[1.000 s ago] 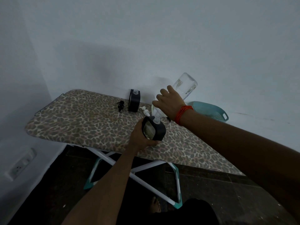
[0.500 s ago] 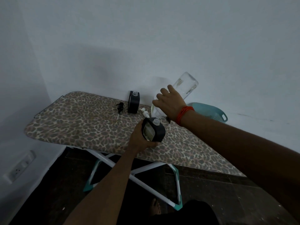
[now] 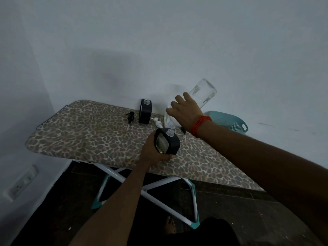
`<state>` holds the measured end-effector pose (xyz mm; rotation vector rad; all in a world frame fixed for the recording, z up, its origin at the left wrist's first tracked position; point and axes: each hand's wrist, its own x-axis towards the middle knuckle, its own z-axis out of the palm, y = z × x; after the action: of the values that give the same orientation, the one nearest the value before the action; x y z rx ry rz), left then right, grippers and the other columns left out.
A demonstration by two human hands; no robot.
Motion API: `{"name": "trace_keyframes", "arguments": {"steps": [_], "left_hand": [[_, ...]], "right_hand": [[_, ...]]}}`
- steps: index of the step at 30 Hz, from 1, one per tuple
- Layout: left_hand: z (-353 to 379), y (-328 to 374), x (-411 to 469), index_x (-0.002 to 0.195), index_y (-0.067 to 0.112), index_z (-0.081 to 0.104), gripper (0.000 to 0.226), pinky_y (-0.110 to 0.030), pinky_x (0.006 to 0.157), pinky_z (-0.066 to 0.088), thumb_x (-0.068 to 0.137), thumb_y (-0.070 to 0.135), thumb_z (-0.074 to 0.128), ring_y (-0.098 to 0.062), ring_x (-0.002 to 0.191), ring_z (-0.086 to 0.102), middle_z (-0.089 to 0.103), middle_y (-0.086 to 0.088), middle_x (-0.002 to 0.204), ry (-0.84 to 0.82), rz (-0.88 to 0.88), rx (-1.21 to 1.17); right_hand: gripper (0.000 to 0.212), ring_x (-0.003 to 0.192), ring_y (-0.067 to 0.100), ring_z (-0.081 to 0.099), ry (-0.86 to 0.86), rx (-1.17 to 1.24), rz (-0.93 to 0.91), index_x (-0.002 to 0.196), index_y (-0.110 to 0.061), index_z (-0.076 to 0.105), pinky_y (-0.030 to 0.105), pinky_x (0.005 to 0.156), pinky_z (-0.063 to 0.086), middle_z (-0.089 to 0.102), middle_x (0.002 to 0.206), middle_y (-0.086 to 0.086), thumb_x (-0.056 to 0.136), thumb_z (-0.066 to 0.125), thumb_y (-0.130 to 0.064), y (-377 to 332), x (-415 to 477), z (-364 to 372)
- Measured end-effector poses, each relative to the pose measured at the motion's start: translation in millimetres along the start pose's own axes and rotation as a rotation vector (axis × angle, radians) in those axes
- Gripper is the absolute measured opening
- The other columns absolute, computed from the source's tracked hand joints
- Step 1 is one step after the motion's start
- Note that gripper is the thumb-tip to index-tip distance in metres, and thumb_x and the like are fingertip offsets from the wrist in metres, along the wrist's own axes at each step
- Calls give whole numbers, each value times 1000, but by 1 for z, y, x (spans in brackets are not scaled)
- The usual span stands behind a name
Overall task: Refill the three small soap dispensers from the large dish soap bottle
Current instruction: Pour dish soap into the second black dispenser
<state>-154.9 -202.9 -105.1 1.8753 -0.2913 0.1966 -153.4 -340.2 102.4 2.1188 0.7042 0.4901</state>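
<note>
1. Clear plastic, tipped neck-down: our right hand (image 3: 188,112) curls round the large bottle (image 3: 202,93) above the ironing board (image 3: 88,135).
2. Our left hand (image 3: 152,150) grips a black dispenser (image 3: 167,141) under the bottle's mouth, at the board's near edge.
3. A second dispenser (image 3: 145,110) stands at the board's far edge, with a black pump (image 3: 130,118) lying beside it.

One head-worn wide camera looks forward and down, close over the board (image 3: 92,139), toward what seems a corner (image 3: 46,86).

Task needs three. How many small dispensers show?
2: far dispenser by the wall; held dispenser in the left hand. A third may hide behind the right hand.
</note>
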Motion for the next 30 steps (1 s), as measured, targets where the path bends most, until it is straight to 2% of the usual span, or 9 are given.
{"name": "trace_keyframes", "arguments": {"steps": [5, 8, 10, 14, 16, 21, 25, 28, 30], "left_hand": [[1, 0, -2, 151, 25, 39, 116, -41, 110, 47, 54, 25, 102, -14, 135, 51, 50, 4, 149, 11, 34, -14], [0, 1, -1, 137, 61, 40, 109, -14, 102, 44, 55, 25, 102, 8, 127, 51, 52, 23, 139, 18, 78, 2], [-1, 0, -2, 134, 64, 39, 108, -7, 99, 41, 55, 25, 102, 13, 125, 50, 50, 27, 139, 14, 86, -1], [0, 0, -1, 150, 26, 41, 113, -35, 110, 46, 54, 26, 102, -9, 134, 52, 52, 6, 147, 11, 43, -38], [1, 0, 0, 149, 22, 43, 111, -45, 111, 46, 55, 27, 102, -15, 134, 53, 53, 3, 147, 12, 47, -32], [1, -1, -1, 152, 20, 38, 121, -46, 114, 43, 52, 34, 102, -18, 139, 48, 48, 0, 151, 17, 20, -22], [0, -1, -2, 148, 39, 39, 112, -29, 110, 44, 53, 41, 99, -5, 134, 50, 51, 12, 146, 11, 30, -37], [1, -4, 0, 156, 19, 33, 119, -46, 114, 42, 57, 26, 101, -20, 141, 47, 47, 0, 154, -8, -20, -54], [1, -7, 1, 155, 18, 33, 119, -46, 114, 43, 57, 24, 100, -22, 140, 47, 47, -2, 153, -20, -21, -55]], "right_hand": [[33, 114, 29, 48, -28, -22, -38, 126, -23, 51, 47, 107, 34, 58, 110, 1, 94, 52, -14, -12, -3, 3], [34, 114, 30, 48, -13, 9, -3, 126, -22, 52, 46, 107, 34, 59, 110, 1, 94, 50, -12, -5, -3, 0], [32, 113, 29, 49, -29, 9, -3, 124, -22, 53, 47, 107, 34, 59, 109, 1, 94, 49, -12, -5, -3, -1], [32, 115, 30, 48, -30, 19, -3, 126, -22, 52, 47, 108, 33, 59, 110, 1, 95, 48, -13, -8, -3, 5], [36, 115, 30, 48, -16, 36, 22, 128, -22, 51, 47, 107, 33, 58, 111, 2, 93, 50, -13, -6, -2, 4], [36, 115, 30, 48, -21, 49, 10, 127, -23, 51, 48, 107, 33, 58, 112, 2, 92, 53, -15, -13, -3, 10], [48, 119, 31, 47, -44, 195, 97, 133, -21, 45, 46, 101, 34, 58, 122, 4, 87, 59, -20, -6, -6, 26], [74, 115, 29, 51, -101, 391, 236, 130, -24, 45, 43, 94, 37, 59, 121, 1, 67, 82, -40, 2, -14, 45], [78, 111, 28, 52, -71, 649, 382, 124, -27, 48, 43, 90, 40, 60, 118, -2, 58, 86, -43, 5, -22, 60]]}}
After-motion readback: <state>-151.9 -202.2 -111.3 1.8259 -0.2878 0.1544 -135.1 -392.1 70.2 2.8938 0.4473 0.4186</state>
